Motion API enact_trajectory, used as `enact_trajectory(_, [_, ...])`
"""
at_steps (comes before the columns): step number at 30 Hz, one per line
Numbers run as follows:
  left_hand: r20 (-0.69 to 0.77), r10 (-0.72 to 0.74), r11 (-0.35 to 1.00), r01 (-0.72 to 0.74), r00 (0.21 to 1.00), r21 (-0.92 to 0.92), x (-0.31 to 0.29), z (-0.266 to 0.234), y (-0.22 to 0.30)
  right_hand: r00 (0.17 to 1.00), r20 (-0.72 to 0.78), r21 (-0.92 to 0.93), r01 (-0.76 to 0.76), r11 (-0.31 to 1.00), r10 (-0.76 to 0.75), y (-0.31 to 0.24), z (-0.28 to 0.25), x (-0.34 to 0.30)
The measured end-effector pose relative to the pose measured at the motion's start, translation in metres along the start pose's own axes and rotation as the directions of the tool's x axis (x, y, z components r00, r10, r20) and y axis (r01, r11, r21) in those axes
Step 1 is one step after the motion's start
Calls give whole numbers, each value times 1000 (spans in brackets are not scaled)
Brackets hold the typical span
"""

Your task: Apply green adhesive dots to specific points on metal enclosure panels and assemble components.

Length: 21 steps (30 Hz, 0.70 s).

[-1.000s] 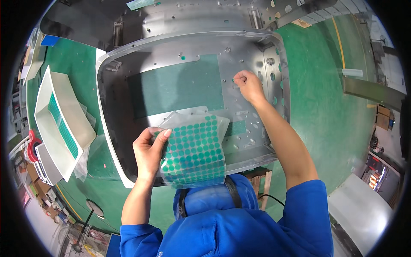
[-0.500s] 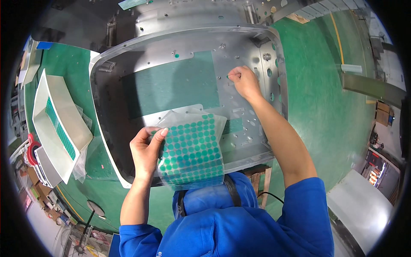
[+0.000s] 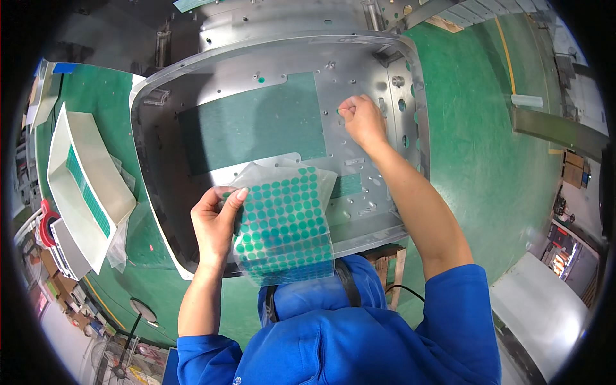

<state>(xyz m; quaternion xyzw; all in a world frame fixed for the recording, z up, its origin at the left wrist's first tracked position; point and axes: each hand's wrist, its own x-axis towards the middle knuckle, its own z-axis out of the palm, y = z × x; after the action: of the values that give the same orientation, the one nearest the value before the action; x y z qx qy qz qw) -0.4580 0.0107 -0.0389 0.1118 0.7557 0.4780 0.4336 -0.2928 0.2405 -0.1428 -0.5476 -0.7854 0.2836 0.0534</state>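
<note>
My left hand pinches a clear sheet of green round stickers by its left edge, thumb on top. The sheet hangs over the near side of a metal housing, a shallow tray-like shell with a raised rim. My right hand is over the right part of its inner face, thumb and fingers pinched together. A small green sticker shows at its fingertips, close to a little stud. Left of that hand is a large rectangular opening with green floor seen through it. One green dot sits above this opening.
On the left stands a white angled box holding another green-dotted sheet, with clear film beside it. A larger metal panel lies beyond the housing. At right are a metal beam and a pale metal sheet. A wooden stand supports the near side.
The view has shifted slightly, so the housing appears a little up and left. Both hands keep their grips, and the right fingertips stay beside the same stud.
</note>
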Motion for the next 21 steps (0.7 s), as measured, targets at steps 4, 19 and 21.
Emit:
enact_trajectory(4, [-17,4,1000,-4,1000,17,0,0,-1,996,54,98,-71,993,66,-7,-8,-2])
enact_trajectory(19, [-206,306,938,-331,930,-104,-90,-44,29,556,392,767,242,594,-733,-118,-98,-96])
enact_trajectory(21, [-220,335,933,-355,916,-62,-112,-48,34,569,521,721,106,685,-636,-128,-103,-114])
